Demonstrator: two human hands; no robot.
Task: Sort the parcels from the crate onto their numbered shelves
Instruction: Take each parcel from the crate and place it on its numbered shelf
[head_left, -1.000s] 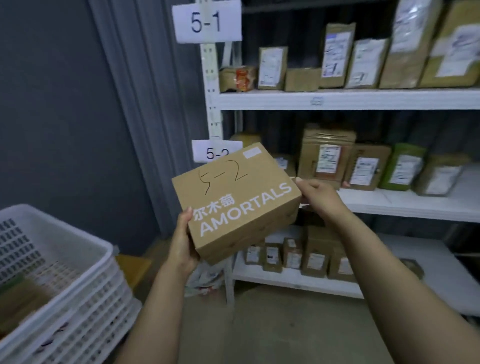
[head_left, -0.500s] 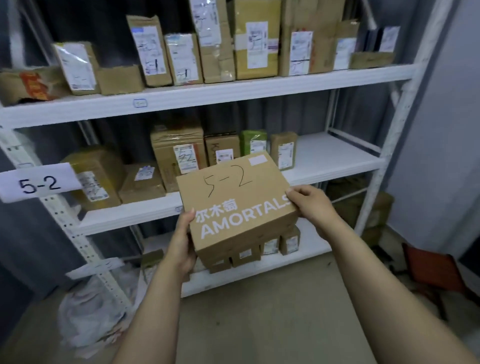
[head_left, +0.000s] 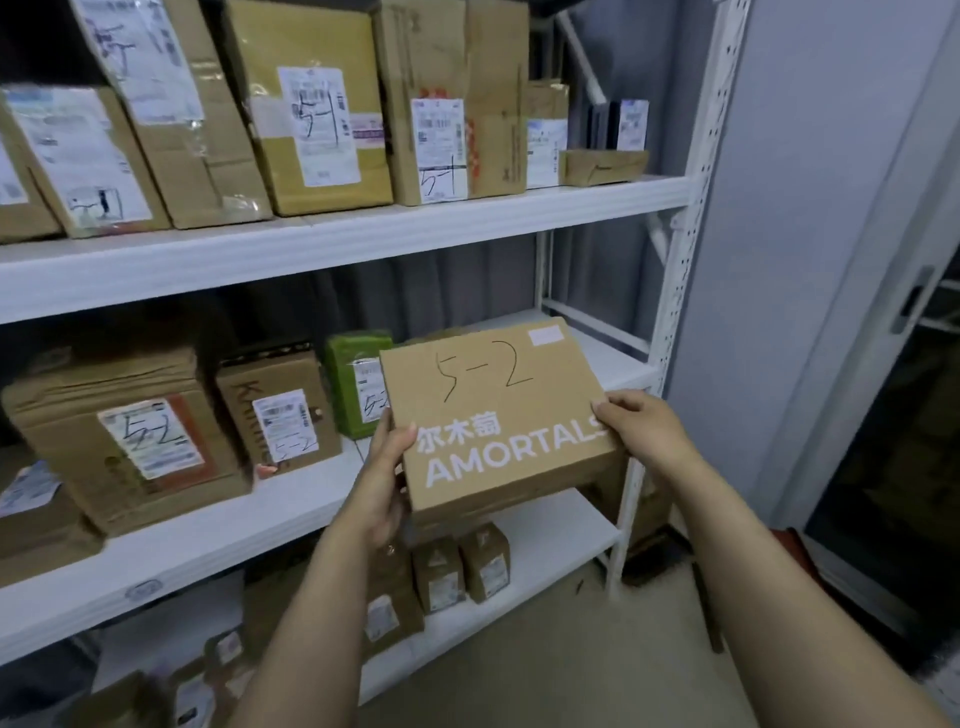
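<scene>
three white boards cross the view. at the left of the middle shelf (head_left: 208, 525) sits a big brown carton (head_left: 130, 436) with "5-2" inked on its label. just right of it is a smaller brown carton (head_left: 280, 410) marked the same, then a green parcel (head_left: 358, 379) standing upright. above them the top shelf (head_left: 311, 244) carries a row of brown parcels (head_left: 311, 104), several marked "5-1".

the left hand (head_left: 382, 473) grips the near left corner of the amortals box (head_left: 498, 410), thumb flat on the top face beside the white print, the other fingers under the box and out of sight. the box, with "5-2" handwritten on top, is held in front of the right part of the middle shelf, just right of the green parcel and covering its edge. whether it touches the board i cannot tell.

the right hand (head_left: 641, 431) clasps the box's right edge, fingers pressed together over the top, thumb hidden. below the box, small brown boxes (head_left: 467, 566) stand on the bottom shelf (head_left: 550, 525). at far right rises a white perforated upright (head_left: 675, 260), then a grey panel (head_left: 805, 208).
</scene>
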